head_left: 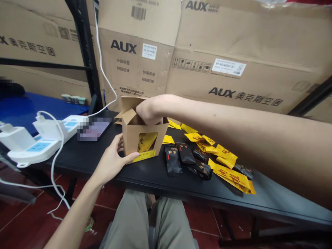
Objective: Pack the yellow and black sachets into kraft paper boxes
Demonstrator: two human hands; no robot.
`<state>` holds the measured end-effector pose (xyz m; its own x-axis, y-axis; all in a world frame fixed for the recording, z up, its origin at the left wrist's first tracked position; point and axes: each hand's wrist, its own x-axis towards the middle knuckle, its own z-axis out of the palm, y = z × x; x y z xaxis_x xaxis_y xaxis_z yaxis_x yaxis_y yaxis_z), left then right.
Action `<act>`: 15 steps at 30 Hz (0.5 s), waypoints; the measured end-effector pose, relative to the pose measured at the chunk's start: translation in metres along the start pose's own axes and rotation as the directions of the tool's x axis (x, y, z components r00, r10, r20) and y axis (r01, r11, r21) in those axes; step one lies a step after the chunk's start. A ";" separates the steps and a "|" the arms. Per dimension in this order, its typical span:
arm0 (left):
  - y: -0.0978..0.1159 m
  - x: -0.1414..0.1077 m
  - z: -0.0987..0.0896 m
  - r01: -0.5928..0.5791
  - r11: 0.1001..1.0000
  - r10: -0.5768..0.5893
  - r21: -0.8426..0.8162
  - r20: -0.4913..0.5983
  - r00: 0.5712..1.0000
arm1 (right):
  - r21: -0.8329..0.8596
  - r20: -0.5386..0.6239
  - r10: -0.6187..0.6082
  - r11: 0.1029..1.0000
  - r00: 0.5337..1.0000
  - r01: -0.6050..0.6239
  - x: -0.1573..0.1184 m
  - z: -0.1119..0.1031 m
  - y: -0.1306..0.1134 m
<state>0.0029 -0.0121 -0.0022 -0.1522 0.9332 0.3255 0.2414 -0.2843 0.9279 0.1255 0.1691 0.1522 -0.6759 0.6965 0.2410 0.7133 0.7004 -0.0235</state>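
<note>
A small brown cardboard box with a cut-out window stands on the black table with its top flaps up. Yellow packets show through the window. My left hand grips the lower left side of the box, thumb across the bottom front. Reaching in from the right, my right hand is down inside the open top; its fingers are hidden there. Right of the box lie several black packets and several yellow packets with dark lettering, some overlapping.
At the left are a white power strip with plugs and cables, and a phone. Large AUX cartons stand behind the black table. Small cups sit on a blue surface.
</note>
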 end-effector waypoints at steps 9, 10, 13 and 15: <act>-0.003 0.000 0.000 -0.021 1.000 0.021 -0.007 0.026 0.999 | 0.142 -0.126 0.298 0.949 0.946 -0.280 -0.016 -0.012 -0.007; -0.003 0.000 0.000 -0.014 1.000 0.015 -0.011 0.027 1.000 | 0.169 -0.097 0.360 0.925 0.928 -0.341 -0.022 -0.018 -0.015; -0.002 -0.001 -0.001 0.003 1.000 -0.002 -0.020 0.026 1.000 | 0.186 0.166 0.518 0.819 0.839 -0.543 -0.044 -0.038 -0.041; -0.002 -0.001 -0.001 0.006 1.000 -0.005 -0.026 0.028 1.000 | 0.121 0.497 0.473 0.793 0.728 -0.598 -0.056 -0.048 -0.054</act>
<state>0.0019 -0.0123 -0.0038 -0.1267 0.9404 0.3157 0.2155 -0.2846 0.9341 0.1338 0.0847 0.1865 -0.2468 0.9154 -0.3179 0.9468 0.1578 -0.2805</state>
